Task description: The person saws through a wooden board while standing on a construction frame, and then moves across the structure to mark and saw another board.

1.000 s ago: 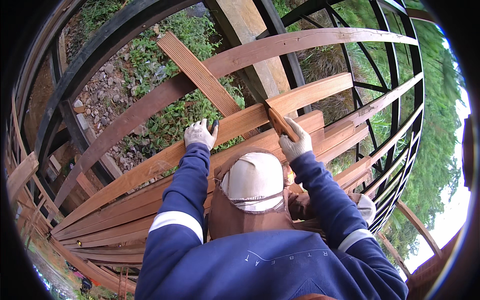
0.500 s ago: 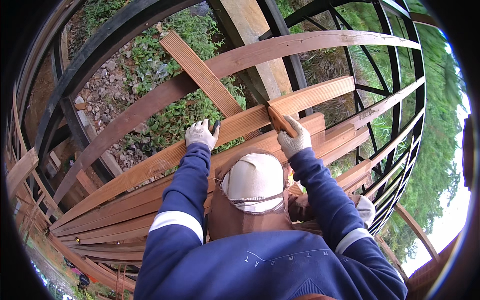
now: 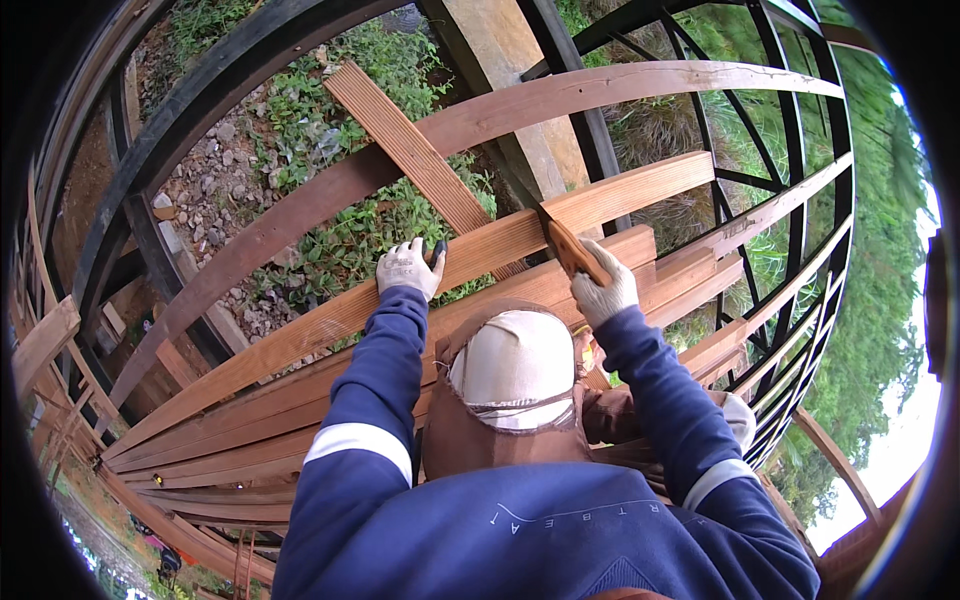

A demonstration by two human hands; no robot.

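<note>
A handsaw [image 3: 573, 250] with a brown wooden handle is in my gloved right hand [image 3: 606, 287], its fingers closed round the grip. The dark blade [image 3: 522, 196] crosses a long reddish-brown wooden plank [image 3: 492, 244], and a dark line shows where they meet. To the left of the saw, my gloved left hand [image 3: 408, 268] bends its fingers over the far edge of the same plank and holds it. That glove's thumb has a dark tip. The blade's lower part is hidden by the wood.
More planks [image 3: 250, 425] lie side by side nearer me. A ribbed board [image 3: 405, 140] passes beneath the plank, and a curved-looking brown beam [image 3: 350, 180] runs beyond. Dark metal frames [image 3: 600, 150] stand around. Rubble [image 3: 205, 180] and plants lie below. Brown cloth with a white patch [image 3: 515, 365] is close to me.
My right hand has drawn the saw handle slightly back toward me and to the right. My left hand keeps its hold on the plank, and the view has shifted slightly.
</note>
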